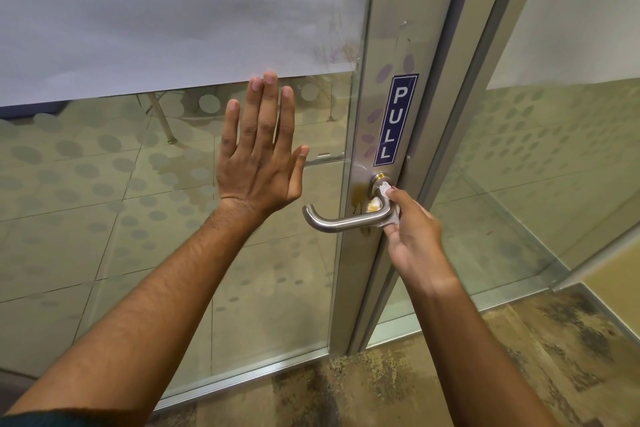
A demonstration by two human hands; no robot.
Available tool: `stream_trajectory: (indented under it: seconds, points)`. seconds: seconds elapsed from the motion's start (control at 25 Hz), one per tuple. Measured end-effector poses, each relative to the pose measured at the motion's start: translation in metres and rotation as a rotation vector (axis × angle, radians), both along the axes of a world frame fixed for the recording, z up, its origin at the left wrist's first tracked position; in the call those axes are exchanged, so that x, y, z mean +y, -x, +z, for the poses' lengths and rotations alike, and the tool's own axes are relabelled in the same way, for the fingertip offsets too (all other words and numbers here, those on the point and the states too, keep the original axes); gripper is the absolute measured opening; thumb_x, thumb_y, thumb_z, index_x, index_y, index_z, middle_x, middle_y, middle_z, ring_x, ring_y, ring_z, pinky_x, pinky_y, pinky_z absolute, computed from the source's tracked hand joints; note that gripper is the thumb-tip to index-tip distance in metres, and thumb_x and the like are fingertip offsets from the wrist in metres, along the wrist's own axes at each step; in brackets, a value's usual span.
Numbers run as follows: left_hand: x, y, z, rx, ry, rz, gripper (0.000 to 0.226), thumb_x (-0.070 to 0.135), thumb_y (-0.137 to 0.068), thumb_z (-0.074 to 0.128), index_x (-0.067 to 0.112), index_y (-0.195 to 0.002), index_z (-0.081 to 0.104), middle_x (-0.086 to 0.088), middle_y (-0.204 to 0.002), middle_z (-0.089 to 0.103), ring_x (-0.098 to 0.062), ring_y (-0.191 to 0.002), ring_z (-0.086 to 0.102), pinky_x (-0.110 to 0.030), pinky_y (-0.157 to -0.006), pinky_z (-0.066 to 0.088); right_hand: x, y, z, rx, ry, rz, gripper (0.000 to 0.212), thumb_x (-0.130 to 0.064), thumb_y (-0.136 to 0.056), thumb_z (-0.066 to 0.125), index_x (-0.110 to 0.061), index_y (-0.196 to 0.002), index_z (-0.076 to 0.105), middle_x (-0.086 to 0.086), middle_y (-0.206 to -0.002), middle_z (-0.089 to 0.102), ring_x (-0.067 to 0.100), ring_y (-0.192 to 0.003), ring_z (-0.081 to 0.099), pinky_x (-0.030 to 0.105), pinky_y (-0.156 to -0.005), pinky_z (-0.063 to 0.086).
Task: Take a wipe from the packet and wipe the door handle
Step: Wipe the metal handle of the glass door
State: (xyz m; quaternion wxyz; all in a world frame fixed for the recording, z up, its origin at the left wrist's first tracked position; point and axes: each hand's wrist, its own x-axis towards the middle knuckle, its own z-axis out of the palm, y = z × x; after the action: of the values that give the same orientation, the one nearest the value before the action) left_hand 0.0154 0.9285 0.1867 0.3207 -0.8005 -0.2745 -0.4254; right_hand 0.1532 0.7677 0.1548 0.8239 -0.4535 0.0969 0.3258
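A brushed steel lever door handle (pixel 341 220) juts left from the metal door frame (pixel 388 87), under a blue PULL sticker (pixel 394 120). My right hand (pixel 412 230) pinches a small white wipe (pixel 385 191) against the handle's neck, close to its round base; most of the wipe is hidden by my fingers. My left hand (pixel 261 156) lies flat with fingers spread on the glass door panel (pixel 138 184), left of the handle. No wipe packet is in view.
Brownish smears mark the frame behind the handle. A second glass panel (pixel 540 156) stands to the right of the frame. Mottled carpet (pixel 450 378) covers the floor below. A chair leg (pixel 162 121) shows through the glass.
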Motion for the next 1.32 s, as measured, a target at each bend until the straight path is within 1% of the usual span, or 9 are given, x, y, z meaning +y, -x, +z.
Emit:
stream_trajectory:
  seconds: [0.16,0.32,0.4,0.52,0.68,0.8,0.92,1.04,1.32]
  points:
    - [-0.001,0.000,0.000,-0.005,-0.011,0.000,0.076,0.041,-0.097,0.043,0.001,-0.155,0.012,-0.020,-0.157,0.007,-0.031,-0.148,0.000,-0.043,-0.122,-0.003,-0.006,0.008,-0.003,0.114,-0.111,-0.001,0.022,0.003,-0.085,0.066,0.001,-0.107,0.067,0.015,-0.104,0.072,0.022,-0.090,0.072,0.029,-0.064,0.060]
    - [0.001,-0.001,0.000,-0.009,-0.010,-0.004,0.076,0.041,-0.097,0.042,0.001,-0.154,0.012,-0.020,-0.157,0.008,-0.031,-0.147,0.001,-0.043,-0.122,-0.003,-0.009,0.023,-0.003,0.042,-0.051,-0.064,0.016,0.003,-0.084,0.067,-0.005,-0.098,0.070,0.010,-0.100,0.074,0.019,-0.093,0.072,0.033,-0.085,0.058]
    - [0.001,-0.001,-0.001,-0.011,-0.012,-0.001,0.076,0.042,-0.097,0.042,0.000,-0.154,0.013,-0.020,-0.157,0.008,-0.031,-0.147,0.001,-0.043,-0.122,-0.003,-0.013,0.034,-0.003,0.029,-0.028,-0.093,0.014,0.000,-0.086,0.068,-0.008,-0.097,0.071,0.007,-0.100,0.074,0.017,-0.096,0.070,0.033,-0.089,0.055]
    - [0.001,-0.001,-0.001,-0.013,-0.023,0.002,0.075,0.041,-0.097,0.042,0.000,-0.154,0.014,-0.020,-0.156,0.009,-0.033,-0.147,0.003,-0.043,-0.122,-0.002,-0.020,0.055,-0.008,0.102,-0.083,-0.120,0.014,-0.001,-0.088,0.066,-0.007,-0.100,0.067,0.010,-0.103,0.071,0.018,-0.096,0.068,0.032,-0.084,0.055]
    - [0.000,-0.001,-0.001,-0.012,-0.023,-0.004,0.074,0.042,-0.098,0.040,0.000,-0.153,0.016,-0.020,-0.156,0.010,-0.034,-0.146,0.008,-0.043,-0.122,-0.002,-0.011,0.089,-0.014,0.283,-0.224,0.002,0.016,0.006,-0.087,0.062,0.002,-0.102,0.064,0.014,-0.094,0.071,0.022,-0.086,0.071,0.031,-0.073,0.061]
    - [0.000,0.000,0.000,-0.012,-0.019,-0.006,0.075,0.042,-0.098,0.043,0.000,-0.153,0.015,-0.020,-0.156,0.010,-0.032,-0.147,0.006,-0.043,-0.122,-0.003,0.001,0.104,-0.008,0.404,-0.309,0.107,0.013,0.009,-0.088,0.055,0.006,-0.097,0.063,0.019,-0.096,0.068,0.027,-0.096,0.067,0.031,-0.076,0.059]
    - [-0.001,0.001,0.001,-0.008,-0.019,-0.010,0.076,0.042,-0.097,0.045,0.001,-0.153,0.015,-0.020,-0.156,0.009,-0.032,-0.147,0.006,-0.042,-0.122,-0.003,0.012,0.103,-0.002,0.493,-0.359,0.166,0.018,0.010,-0.090,0.049,0.011,-0.102,0.063,0.022,-0.091,0.071,0.028,-0.098,0.067,0.031,-0.072,0.060]
    - [0.000,0.001,0.001,-0.005,-0.027,-0.011,0.075,0.041,-0.097,0.044,0.001,-0.153,0.016,-0.020,-0.156,0.010,-0.033,-0.147,0.009,-0.042,-0.123,-0.003,0.025,0.099,-0.002,0.578,-0.402,0.180,0.033,0.017,-0.088,0.039,0.015,-0.113,0.060,0.027,-0.106,0.068,0.036,-0.107,0.065,0.034,-0.068,0.061]
    - [0.000,0.001,0.001,0.003,-0.031,0.006,0.074,0.042,-0.098,0.040,0.001,-0.154,0.015,-0.019,-0.157,0.009,-0.032,-0.147,0.007,-0.042,-0.122,-0.003,0.018,0.090,-0.009,0.549,-0.420,0.220,0.034,0.018,-0.088,0.031,0.016,-0.109,0.058,0.033,-0.118,0.062,0.043,-0.112,0.061,0.038,-0.073,0.060]
